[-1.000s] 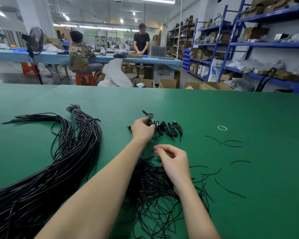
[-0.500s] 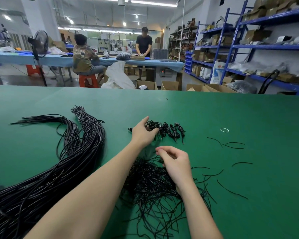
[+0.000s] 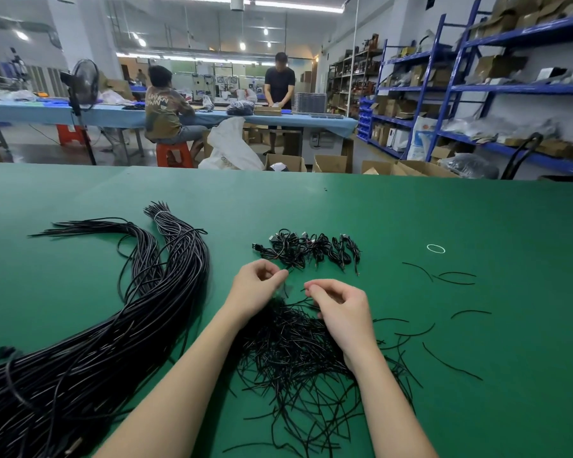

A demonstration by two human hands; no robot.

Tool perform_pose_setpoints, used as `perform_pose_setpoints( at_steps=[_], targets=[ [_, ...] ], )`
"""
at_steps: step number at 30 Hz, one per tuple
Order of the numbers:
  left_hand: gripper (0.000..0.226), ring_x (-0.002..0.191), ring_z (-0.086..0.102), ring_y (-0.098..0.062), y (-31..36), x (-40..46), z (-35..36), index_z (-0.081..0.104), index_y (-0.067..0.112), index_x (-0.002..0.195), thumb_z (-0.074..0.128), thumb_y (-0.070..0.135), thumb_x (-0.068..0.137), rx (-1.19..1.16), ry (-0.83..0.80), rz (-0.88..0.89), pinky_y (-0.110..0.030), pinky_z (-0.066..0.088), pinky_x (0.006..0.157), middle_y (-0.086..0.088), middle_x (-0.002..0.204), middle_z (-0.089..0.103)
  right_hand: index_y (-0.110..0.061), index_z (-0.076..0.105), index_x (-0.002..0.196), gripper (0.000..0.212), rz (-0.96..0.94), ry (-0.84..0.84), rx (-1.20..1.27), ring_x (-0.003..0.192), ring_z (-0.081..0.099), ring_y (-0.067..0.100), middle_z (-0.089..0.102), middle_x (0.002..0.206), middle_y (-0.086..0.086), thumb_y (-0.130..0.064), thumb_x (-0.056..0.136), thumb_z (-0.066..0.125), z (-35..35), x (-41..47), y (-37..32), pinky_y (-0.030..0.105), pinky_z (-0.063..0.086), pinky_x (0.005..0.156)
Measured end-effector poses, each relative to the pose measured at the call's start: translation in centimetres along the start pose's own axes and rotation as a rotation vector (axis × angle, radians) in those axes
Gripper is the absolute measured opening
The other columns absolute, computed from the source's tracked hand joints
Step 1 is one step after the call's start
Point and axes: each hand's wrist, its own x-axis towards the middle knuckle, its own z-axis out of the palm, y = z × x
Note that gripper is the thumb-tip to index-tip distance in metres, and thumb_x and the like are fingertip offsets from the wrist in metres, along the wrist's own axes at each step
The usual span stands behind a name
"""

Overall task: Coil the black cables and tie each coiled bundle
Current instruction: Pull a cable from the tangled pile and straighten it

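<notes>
Cables [image 3: 90, 338] lay in a thick black sheaf across the green table [image 3: 477, 219] at my left, well apart from a row of coiled bundles [image 3: 308, 249] just beyond my hands. My left hand [image 3: 255, 289] hung above the far edge of the pile of short black ties [image 3: 298, 358], fingers curled, thumb against fingertips; whether it pinched a tie, I could not tell. My right hand [image 3: 341, 309] rested on that pile, fingers curled, apparently pinching a thin tie at its fingertips. Loose ties [image 3: 450, 279] and a small white ring [image 3: 436, 248] lay to my right.
</notes>
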Motion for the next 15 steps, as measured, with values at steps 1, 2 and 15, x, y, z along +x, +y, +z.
perform_pose_setpoints(
  at_steps=[1, 2, 15],
  targets=[
    [0.015, 0.066, 0.054, -0.014, 0.1, -0.2, -0.1, 0.065, 0.018, 0.077, 0.073, 0.023, 0.088, -0.014, -0.024, -0.006, -0.031, 0.047, 0.073, 0.002, 0.070, 0.064, -0.039, 0.080, 0.082, 0.018, 0.000, 0.001, -0.002, 0.082, 0.068, -0.006, 0.077, 0.085, -0.018, -0.025, 0.091, 0.071, 0.0, 0.0, 0.0, 0.035, 0.059, 0.086],
    [0.015, 0.066, 0.054, -0.014, 0.0, -0.4, -0.2, 0.065, 0.018, 0.077, 0.072, 0.023, 0.088, -0.028, -0.033, -0.013, -0.030, 0.046, 0.073, 0.002, 0.069, 0.064, -0.036, 0.080, 0.082, 0.017, -0.001, 0.002, -0.008, 0.082, 0.068, -0.006, 0.077, 0.085, -0.017, -0.024, 0.091, 0.071, 0.0, -0.1, 0.0, 0.034, 0.059, 0.085],
    [0.013, 0.062, 0.051, -0.012, -0.1, -1.1, -0.2, 0.065, 0.016, 0.077, 0.072, 0.018, 0.087, -0.186, 0.064, -0.052, -0.023, 0.042, 0.061, 0.000, 0.068, 0.062, -0.035, 0.076, 0.082, 0.015, -0.271, -0.013, -0.284, 0.082, 0.067, -0.009, 0.073, 0.079, -0.024, -0.023, 0.089, 0.071, 1.9, -0.4, -3.0, 0.005, 0.044, 0.072]
  ],
)
